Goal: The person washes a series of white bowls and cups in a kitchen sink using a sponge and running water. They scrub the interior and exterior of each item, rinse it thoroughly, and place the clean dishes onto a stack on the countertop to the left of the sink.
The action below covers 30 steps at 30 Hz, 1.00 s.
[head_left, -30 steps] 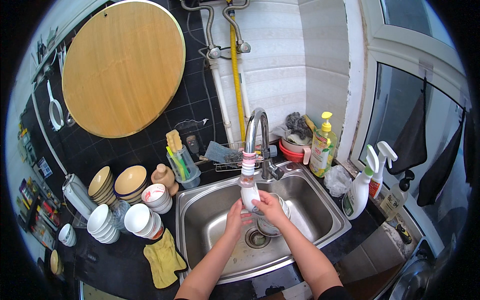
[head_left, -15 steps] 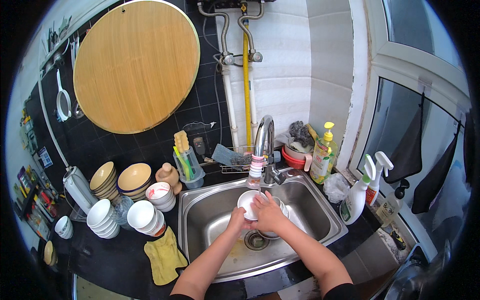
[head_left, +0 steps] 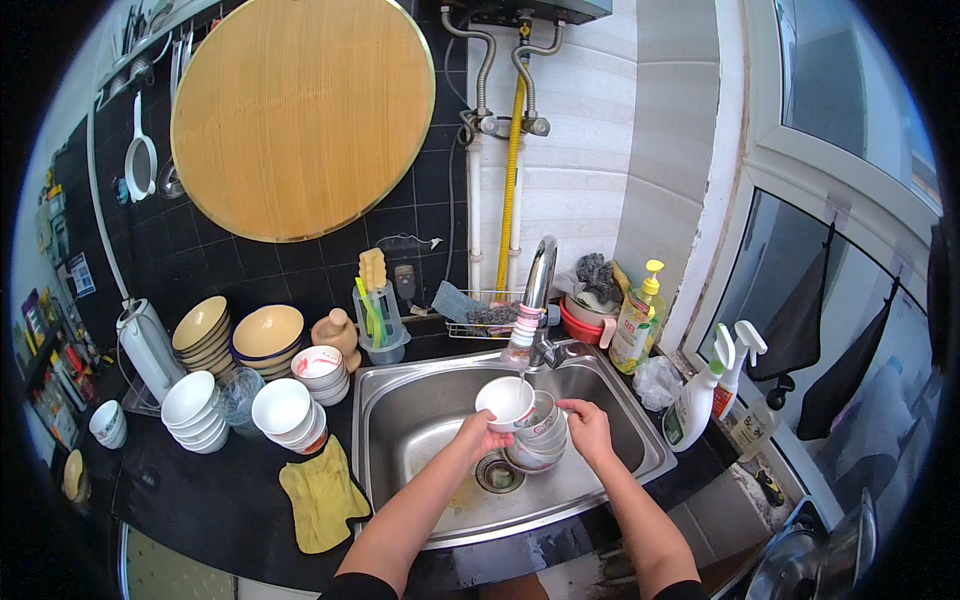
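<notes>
Head view: half a second ago both hands met on the white bowl [head_left: 503, 399]; now only the left hand [head_left: 485, 434] keeps it, pinching its rim between thumb and fingers, while the right hand [head_left: 590, 430] has moved to the stacked bowls [head_left: 545, 440], fingers bent at their edge, though whether they grip I cannot tell. The white bowl sits tilted below the faucet [head_left: 540, 275], at twelve o'clock from the drain [head_left: 499, 473] of the steel sink [head_left: 410, 440]. Taking that sink as the dial, a black counter [head_left: 220, 510] runs toward nine o'clock, a round wooden board [head_left: 300, 115] stands against dark tiles [head_left: 235, 265] at eleven, and a window [head_left: 850, 90] fills two. Counted: two stacks of tan bowls [head_left: 268, 330] toward ten o'clock, one yellow cloth [head_left: 322, 498] between eight and nine, two spray bottles [head_left: 692, 408] between two and three, and two hanging dark cloths [head_left: 800, 320] beyond them.
</notes>
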Each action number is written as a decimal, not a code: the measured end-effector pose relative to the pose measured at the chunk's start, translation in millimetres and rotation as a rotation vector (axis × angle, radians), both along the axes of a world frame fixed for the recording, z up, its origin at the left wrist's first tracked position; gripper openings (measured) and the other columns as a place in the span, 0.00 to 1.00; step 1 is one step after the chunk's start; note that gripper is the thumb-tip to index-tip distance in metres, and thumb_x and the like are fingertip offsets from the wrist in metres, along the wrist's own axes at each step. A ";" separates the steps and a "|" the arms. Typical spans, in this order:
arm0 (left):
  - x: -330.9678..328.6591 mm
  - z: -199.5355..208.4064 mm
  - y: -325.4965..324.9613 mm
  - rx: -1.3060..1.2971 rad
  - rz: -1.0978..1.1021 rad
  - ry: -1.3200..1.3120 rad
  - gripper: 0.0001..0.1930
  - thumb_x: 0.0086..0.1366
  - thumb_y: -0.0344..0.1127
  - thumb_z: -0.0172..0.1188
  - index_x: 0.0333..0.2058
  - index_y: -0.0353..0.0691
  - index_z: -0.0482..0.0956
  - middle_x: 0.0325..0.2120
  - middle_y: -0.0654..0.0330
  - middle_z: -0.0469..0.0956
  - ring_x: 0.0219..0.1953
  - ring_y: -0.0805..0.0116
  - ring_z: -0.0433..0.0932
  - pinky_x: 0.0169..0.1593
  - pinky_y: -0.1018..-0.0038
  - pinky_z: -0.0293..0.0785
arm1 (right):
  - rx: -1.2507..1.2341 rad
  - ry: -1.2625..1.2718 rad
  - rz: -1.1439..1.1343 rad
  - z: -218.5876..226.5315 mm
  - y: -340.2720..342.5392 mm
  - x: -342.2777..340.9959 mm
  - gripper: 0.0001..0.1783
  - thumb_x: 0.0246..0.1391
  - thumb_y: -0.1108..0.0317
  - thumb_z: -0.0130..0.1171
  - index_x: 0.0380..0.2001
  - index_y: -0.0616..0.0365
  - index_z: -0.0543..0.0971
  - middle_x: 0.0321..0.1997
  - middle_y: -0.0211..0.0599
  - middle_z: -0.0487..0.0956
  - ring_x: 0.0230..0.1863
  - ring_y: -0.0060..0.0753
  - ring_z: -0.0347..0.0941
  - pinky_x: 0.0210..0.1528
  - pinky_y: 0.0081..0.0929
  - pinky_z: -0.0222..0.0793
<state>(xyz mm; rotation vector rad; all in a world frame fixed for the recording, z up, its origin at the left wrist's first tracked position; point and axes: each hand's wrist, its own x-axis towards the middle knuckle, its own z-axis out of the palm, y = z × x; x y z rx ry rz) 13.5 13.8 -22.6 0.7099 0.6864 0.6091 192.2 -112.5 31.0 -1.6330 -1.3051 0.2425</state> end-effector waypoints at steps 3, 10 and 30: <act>-0.8 3.3 -6.8 0.019 -0.048 0.145 0.22 0.56 0.37 0.41 0.43 0.22 0.58 0.27 0.42 0.70 0.22 0.57 0.74 0.27 0.64 0.76 | -0.023 -0.129 0.035 -12.6 0.3 -2.5 0.18 0.39 0.78 0.46 0.36 0.56 0.77 0.39 0.43 0.75 0.41 0.39 0.71 0.44 0.27 0.66; -39.4 44.4 -21.7 0.882 0.235 0.937 0.20 0.53 0.40 0.46 0.37 0.25 0.65 0.23 0.41 0.73 0.26 0.51 0.76 0.29 0.60 0.74 | -0.120 -0.797 0.235 -23.8 22.2 -13.8 0.31 0.34 0.65 0.58 0.48 0.57 0.68 0.52 0.43 0.66 0.58 0.45 0.56 0.60 0.36 0.49; -179.4 83.3 -54.4 1.994 0.435 1.155 0.33 0.38 0.42 0.62 0.45 0.34 0.64 0.18 0.57 0.69 0.17 0.64 0.72 0.17 0.71 0.69 | -0.613 -0.916 0.073 -36.6 61.2 -50.1 0.24 0.36 0.51 0.60 0.36 0.52 0.76 0.36 0.42 0.76 0.39 0.41 0.73 0.40 0.35 0.68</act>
